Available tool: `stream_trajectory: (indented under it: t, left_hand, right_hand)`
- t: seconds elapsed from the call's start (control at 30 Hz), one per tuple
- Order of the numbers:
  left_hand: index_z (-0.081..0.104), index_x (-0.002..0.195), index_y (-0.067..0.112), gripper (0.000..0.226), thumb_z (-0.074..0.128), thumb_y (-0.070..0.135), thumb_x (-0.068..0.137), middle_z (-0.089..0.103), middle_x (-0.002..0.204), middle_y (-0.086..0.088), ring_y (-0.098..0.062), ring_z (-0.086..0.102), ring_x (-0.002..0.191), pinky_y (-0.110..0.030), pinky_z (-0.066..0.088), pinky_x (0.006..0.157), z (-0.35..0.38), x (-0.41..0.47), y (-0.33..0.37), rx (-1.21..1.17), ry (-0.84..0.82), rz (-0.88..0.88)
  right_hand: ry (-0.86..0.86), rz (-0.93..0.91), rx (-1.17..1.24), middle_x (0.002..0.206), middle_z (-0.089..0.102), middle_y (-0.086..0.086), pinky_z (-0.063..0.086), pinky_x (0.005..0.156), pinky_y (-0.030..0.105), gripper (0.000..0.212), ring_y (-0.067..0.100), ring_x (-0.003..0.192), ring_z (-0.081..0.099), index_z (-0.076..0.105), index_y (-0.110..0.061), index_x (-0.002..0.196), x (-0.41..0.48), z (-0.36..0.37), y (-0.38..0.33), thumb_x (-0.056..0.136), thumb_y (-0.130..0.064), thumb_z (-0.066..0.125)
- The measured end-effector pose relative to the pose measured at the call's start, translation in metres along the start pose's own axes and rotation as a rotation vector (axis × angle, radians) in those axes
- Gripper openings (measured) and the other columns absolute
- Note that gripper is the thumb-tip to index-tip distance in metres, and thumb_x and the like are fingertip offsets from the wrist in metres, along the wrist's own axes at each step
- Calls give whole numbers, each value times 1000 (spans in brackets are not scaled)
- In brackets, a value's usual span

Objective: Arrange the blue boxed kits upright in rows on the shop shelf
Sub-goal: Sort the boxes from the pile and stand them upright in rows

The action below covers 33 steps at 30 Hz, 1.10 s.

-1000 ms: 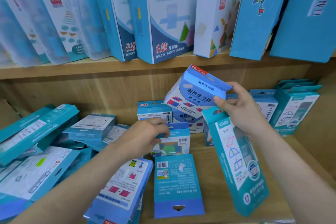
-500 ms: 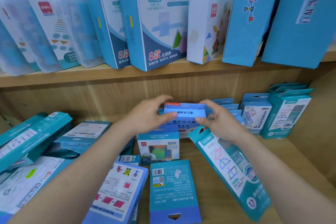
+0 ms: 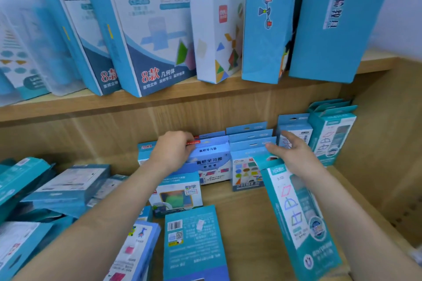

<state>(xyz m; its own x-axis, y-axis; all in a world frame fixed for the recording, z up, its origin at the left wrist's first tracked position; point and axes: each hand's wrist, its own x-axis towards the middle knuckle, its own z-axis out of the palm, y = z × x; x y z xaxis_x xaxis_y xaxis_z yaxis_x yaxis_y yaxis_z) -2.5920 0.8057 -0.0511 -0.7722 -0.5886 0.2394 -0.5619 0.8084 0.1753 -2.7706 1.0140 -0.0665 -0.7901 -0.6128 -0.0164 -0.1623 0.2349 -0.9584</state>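
Our left hand [image 3: 173, 151] grips the top of the blue kit [image 3: 211, 162], which we judge light, stiff card best held by its sides, upright at the back edge of the shelf [image 3: 251, 207]; our right hand [image 3: 294, 155] spreads loose.

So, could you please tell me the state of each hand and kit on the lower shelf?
left hand: grips the area kit's top.
right hand: open, fingers straight, by the shapes kit.
area kit: upright, back row.
shapes kit: upright.
long teal kit: tilted, not stood.
barcode kit: flat, back up.
left pile: heaped, not upright.
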Motion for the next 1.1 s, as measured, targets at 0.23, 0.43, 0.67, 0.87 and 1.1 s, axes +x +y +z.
stream_trajectory:
  t: [0.23, 0.43, 0.67, 0.87, 1.1]
  left_hand:
    - [55, 121, 20, 31, 53, 22, 90, 63, 111, -11, -32, 59, 101, -37, 45, 79, 1, 5, 11, 110, -26, -19]
    - [57, 113, 16, 26, 52, 16, 88, 56, 101, -7, -31, 59, 87, -35, 45, 59, -8, -18, 49, 242, 229, 97]
    - [8, 146, 29, 77, 58, 37, 88, 67, 99, -6, -32, 63, 94, -37, 46, 73, 44, -32, 101, -37, -10, -42]
    - [15, 146, 30, 76, 63, 32, 87, 68, 105, -7, -24, 66, 92, -33, 49, 73, 67, -23, 122, -184, 75, -218]
    - [20, 144, 30, 71, 64, 29, 88, 70, 101, -4, -23, 67, 92, -32, 49, 75, 73, -24, 137, -192, 139, -301]
  right_hand:
    - [-155, 220, 161, 98, 69, 3, 54, 66, 31, 61, 22, 73, 69, 41, -18, 139, 11, -6, 13, 85, -20, 69]
    - [-204, 255, 146, 117, 66, 9, 53, 58, 28, 78, 21, 68, 72, 31, -26, 147, 18, -12, 21, 81, -27, 73]
    - [-321, 226, 75, 139, 52, 7, 54, 63, 27, 82, 16, 82, 71, 26, -23, 149, 32, -23, 24, 82, -26, 72]
    - [-445, 192, -47, 95, 71, -1, 55, 67, 28, 41, 16, 73, 71, 53, -24, 123, 39, -30, 26, 85, -26, 69]
    - [-450, 111, -51, 87, 75, 0, 57, 76, 41, 15, 20, 75, 72, 69, -20, 103, 50, -34, 33, 89, -20, 64]
